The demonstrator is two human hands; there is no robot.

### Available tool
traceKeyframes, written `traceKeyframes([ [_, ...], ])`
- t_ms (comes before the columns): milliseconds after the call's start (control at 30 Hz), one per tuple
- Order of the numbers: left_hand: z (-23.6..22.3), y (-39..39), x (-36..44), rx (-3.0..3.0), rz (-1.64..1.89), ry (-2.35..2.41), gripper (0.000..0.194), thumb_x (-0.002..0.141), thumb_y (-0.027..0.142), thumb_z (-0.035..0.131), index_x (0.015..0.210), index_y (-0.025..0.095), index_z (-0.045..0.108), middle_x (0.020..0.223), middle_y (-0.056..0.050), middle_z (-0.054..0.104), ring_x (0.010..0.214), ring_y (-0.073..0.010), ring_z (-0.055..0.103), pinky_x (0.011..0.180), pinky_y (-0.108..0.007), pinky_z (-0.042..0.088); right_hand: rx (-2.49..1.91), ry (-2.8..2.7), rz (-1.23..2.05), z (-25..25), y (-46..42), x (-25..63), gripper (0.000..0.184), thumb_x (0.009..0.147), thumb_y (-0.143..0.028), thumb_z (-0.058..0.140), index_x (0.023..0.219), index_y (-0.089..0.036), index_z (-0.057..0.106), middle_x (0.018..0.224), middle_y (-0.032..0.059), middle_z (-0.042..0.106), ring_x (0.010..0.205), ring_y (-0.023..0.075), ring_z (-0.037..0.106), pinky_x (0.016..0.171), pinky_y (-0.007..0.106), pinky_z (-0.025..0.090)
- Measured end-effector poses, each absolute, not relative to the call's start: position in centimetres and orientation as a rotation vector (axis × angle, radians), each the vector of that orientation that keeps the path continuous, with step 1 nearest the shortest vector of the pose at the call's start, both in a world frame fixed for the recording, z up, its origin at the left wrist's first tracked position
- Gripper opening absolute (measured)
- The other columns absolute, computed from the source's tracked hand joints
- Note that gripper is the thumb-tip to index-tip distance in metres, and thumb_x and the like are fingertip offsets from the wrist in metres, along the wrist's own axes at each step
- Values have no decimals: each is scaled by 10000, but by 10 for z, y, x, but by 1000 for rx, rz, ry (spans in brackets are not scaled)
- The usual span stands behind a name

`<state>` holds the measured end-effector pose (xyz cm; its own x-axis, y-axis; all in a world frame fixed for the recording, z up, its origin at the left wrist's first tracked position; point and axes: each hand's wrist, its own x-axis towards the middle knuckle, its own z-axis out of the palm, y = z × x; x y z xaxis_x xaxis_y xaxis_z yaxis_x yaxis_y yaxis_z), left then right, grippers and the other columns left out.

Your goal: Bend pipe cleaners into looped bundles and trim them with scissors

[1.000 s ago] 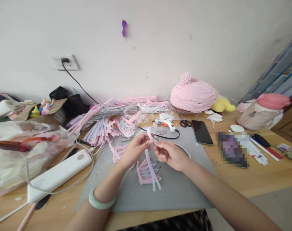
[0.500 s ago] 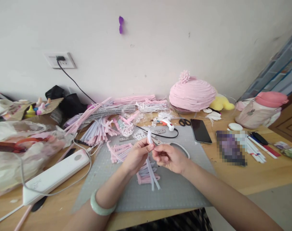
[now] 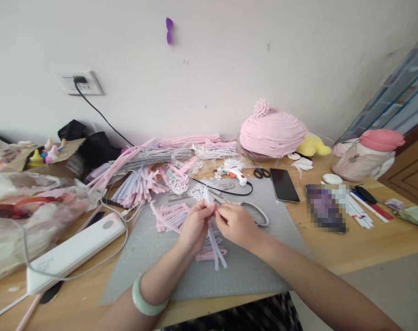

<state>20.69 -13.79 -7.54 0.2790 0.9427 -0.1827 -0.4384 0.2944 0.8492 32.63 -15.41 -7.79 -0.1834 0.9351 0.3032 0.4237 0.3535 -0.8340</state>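
My left hand (image 3: 194, 225) and my right hand (image 3: 234, 223) meet over the grey cutting mat (image 3: 154, 262), both pinched on a bent white pipe cleaner (image 3: 212, 230). Its looped top sticks up above my fingers and its two ends hang down to the mat. Under my hands lies a small pile of pink pipe-cleaner pieces (image 3: 171, 216). A pale green bangle (image 3: 143, 301) is on my left wrist. A thin hoop headband (image 3: 259, 212) lies just right of my right hand.
A glue gun (image 3: 237, 174), black scissors (image 3: 261, 173) and a phone (image 3: 284, 185) lie at the mat's far edge. Bundles of pink pipe cleaners (image 3: 140, 179) and a pink layered dome (image 3: 271, 133) sit behind. A white power bank (image 3: 74, 250) with cables lies left.
My hands have come closer together on the white pipe cleaner. The view has shifted slightly, so everything sits a little further left and lower.
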Motion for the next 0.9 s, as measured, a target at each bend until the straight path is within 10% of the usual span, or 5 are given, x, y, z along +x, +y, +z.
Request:
traceKeyframes([
  [200, -69, -127, 198, 879, 1054, 783, 200, 717, 358, 615, 692, 159, 622, 555, 23, 496, 557, -105, 442, 590, -238, 366, -826, -934, 1949, -70, -147, 332, 212, 766, -338, 509, 658, -156, 515, 530, -52, 424, 387, 41, 317, 416, 203, 194],
  [400, -67, -117, 189, 1018, 1105, 882, 205, 700, 360, 630, 763, 170, 672, 597, 29, 530, 602, -100, 465, 627, -230, 359, -673, -730, 2199, -76, -144, 337, 171, 777, -276, 515, 670, -143, 509, 525, -55, 430, 395, 31, 335, 421, 186, 222],
  [900, -77, -80, 157, 1627, 902, 1576, 274, 686, 370, 537, 519, 191, 413, 479, 64, 346, 483, -110, 369, 522, -236, 286, -1714, -2215, 574, -82, -157, 321, 232, 740, -393, 566, 677, -179, 628, 704, 45, 653, 638, 157, 565, 523, 242, 292],
])
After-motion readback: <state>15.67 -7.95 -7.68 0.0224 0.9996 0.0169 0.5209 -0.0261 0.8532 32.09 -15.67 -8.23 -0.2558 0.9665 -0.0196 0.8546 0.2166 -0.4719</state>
